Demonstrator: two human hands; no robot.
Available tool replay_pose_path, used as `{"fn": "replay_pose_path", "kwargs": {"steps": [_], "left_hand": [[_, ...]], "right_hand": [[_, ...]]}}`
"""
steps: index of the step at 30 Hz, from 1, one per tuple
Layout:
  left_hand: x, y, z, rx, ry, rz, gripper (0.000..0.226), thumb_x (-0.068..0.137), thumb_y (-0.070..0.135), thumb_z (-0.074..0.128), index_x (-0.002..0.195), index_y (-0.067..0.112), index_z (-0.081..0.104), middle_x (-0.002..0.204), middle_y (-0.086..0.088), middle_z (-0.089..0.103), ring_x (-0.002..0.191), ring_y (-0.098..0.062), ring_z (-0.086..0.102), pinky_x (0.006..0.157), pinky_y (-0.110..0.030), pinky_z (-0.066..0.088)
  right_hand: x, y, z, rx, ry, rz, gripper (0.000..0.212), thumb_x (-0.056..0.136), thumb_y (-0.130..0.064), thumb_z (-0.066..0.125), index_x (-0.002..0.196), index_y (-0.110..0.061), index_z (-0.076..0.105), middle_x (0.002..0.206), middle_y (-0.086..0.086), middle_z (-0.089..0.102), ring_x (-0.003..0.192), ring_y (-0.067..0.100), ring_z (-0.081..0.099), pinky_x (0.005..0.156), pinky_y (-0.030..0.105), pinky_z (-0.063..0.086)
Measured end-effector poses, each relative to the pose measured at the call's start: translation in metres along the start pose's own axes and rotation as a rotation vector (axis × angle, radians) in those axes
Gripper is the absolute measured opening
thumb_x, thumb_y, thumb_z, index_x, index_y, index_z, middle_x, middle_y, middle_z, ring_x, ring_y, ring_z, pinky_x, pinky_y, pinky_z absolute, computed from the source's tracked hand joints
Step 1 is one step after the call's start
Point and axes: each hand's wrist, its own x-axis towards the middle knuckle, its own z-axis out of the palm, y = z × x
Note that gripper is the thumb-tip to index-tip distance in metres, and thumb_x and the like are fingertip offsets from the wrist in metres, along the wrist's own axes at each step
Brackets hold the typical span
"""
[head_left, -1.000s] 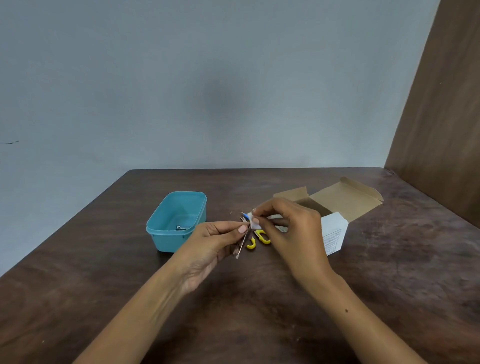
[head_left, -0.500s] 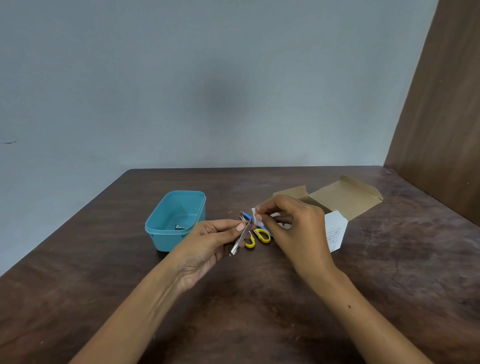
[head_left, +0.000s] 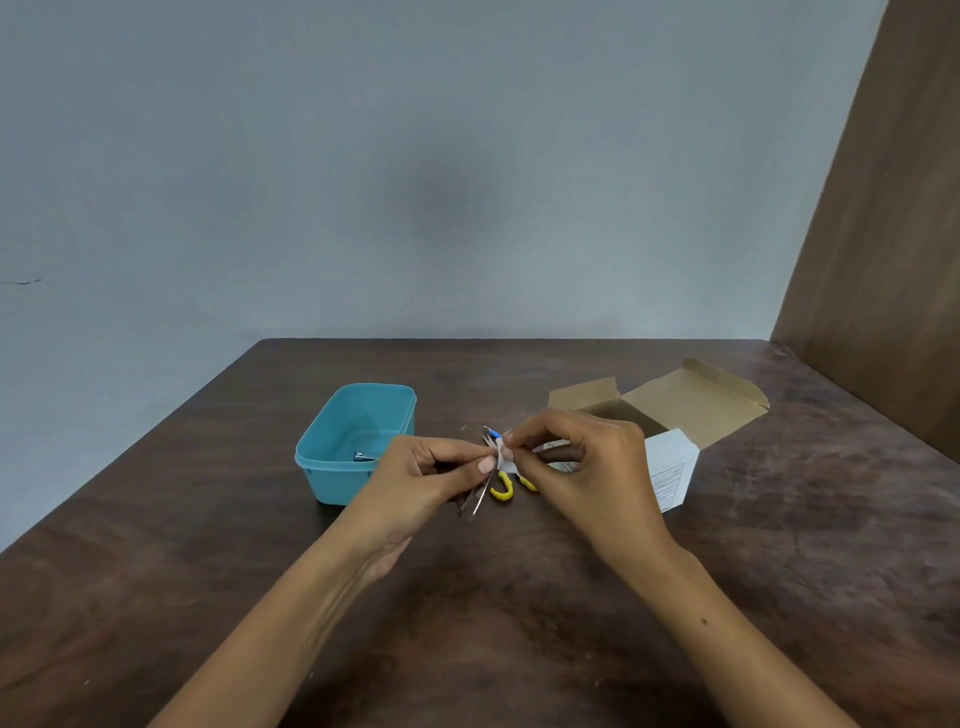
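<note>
Above the tabletop (head_left: 519, 597), the left hand (head_left: 421, 480) is pinching a stiff, slippery-looking metal tool (head_left: 480, 500) mid-shaft while the right hand (head_left: 592, 467) is pinching its flimsy paper wrapper (head_left: 505, 458).

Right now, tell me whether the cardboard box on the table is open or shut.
Open: the cardboard box has its lid flap folded back behind it, a side flap sticks out, and the dark inside shows.

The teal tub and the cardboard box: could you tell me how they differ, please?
The teal tub is rounded plastic; the cardboard box is angular, brown inside, white outside. The tub shows no lid; the box has flaps folded back. Both stand open on the table.
</note>
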Motion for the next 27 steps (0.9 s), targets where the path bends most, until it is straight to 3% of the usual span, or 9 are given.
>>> {"fn": "replay_pose_path", "kwargs": {"steps": [3,6,9,12,15,20,24,27], "left_hand": [[-0.001,0.000,0.002,0.099,-0.003,0.057,0.018,0.082,0.004,0.067,0.098,0.005,0.074,0.090,-0.011,0.075,0.083,-0.012,0.068,0.074,-0.016,0.053],[-0.001,-0.001,0.003,0.212,0.009,0.131,0.016,0.083,0.004,0.067,0.096,0.006,0.075,0.081,-0.009,0.072,0.074,-0.009,0.065,0.067,-0.016,0.050],[0.000,-0.002,0.002,0.325,0.025,0.180,0.013,0.083,0.006,0.068,0.093,0.011,0.076,0.081,-0.014,0.069,0.071,-0.013,0.062,0.065,-0.025,0.047],[0.000,-0.002,0.001,0.394,0.038,0.213,0.013,0.083,0.007,0.069,0.088,0.016,0.076,0.074,-0.003,0.066,0.067,-0.009,0.062,0.062,-0.022,0.048],[0.001,-0.003,-0.002,0.464,0.040,0.214,0.012,0.082,0.011,0.071,0.091,0.016,0.076,0.080,0.000,0.069,0.076,-0.012,0.066,0.071,-0.028,0.053],[0.001,-0.004,0.000,0.414,0.020,0.165,0.013,0.082,0.009,0.071,0.093,0.012,0.076,0.083,-0.003,0.074,0.072,-0.006,0.066,0.064,-0.017,0.051],[0.001,-0.002,-0.002,0.313,0.028,0.116,0.012,0.082,0.007,0.069,0.091,0.013,0.076,0.075,-0.003,0.074,0.064,-0.009,0.062,0.059,-0.018,0.051],[0.002,-0.001,-0.002,0.249,0.033,0.087,0.012,0.083,0.007,0.068,0.087,0.016,0.076,0.066,-0.001,0.070,0.060,-0.006,0.058,0.056,-0.016,0.049]], "right_hand": [[0.001,0.004,0.000,-0.063,0.042,0.013,0.009,0.075,-0.002,0.074,0.073,-0.009,0.070,0.073,-0.005,0.071,0.071,0.004,0.065,0.066,0.015,0.053],[0.002,0.007,-0.001,-0.133,0.063,0.035,0.010,0.076,0.000,0.072,0.075,-0.009,0.067,0.072,-0.004,0.070,0.069,0.007,0.063,0.064,0.009,0.048],[0.001,0.005,0.000,-0.161,-0.021,-0.008,0.008,0.078,-0.004,0.071,0.078,-0.011,0.066,0.076,-0.003,0.070,0.069,0.009,0.063,0.064,0.018,0.050],[-0.001,-0.001,0.003,-0.198,-0.180,-0.047,0.007,0.081,-0.008,0.068,0.082,-0.014,0.064,0.080,-0.004,0.067,0.074,0.011,0.060,0.063,0.032,0.052],[0.000,0.000,0.004,-0.252,-0.211,-0.022,0.008,0.084,-0.007,0.063,0.085,-0.013,0.059,0.081,0.000,0.063,0.074,0.017,0.056,0.062,0.036,0.050],[0.004,0.005,0.000,-0.287,-0.170,0.093,0.018,0.083,0.005,0.057,0.085,-0.013,0.052,0.085,0.004,0.059,0.077,0.018,0.048,0.059,0.028,0.036],[0.005,0.010,-0.002,-0.277,-0.011,0.139,0.033,0.075,0.018,0.049,0.081,-0.014,0.050,0.081,0.005,0.059,0.074,0.020,0.051,0.061,0.036,0.043],[0.005,0.008,-0.002,-0.186,0.061,0.170,0.032,0.079,0.016,0.047,0.079,-0.016,0.050,0.079,0.001,0.060,0.073,0.017,0.054,0.064,0.032,0.043]]}}
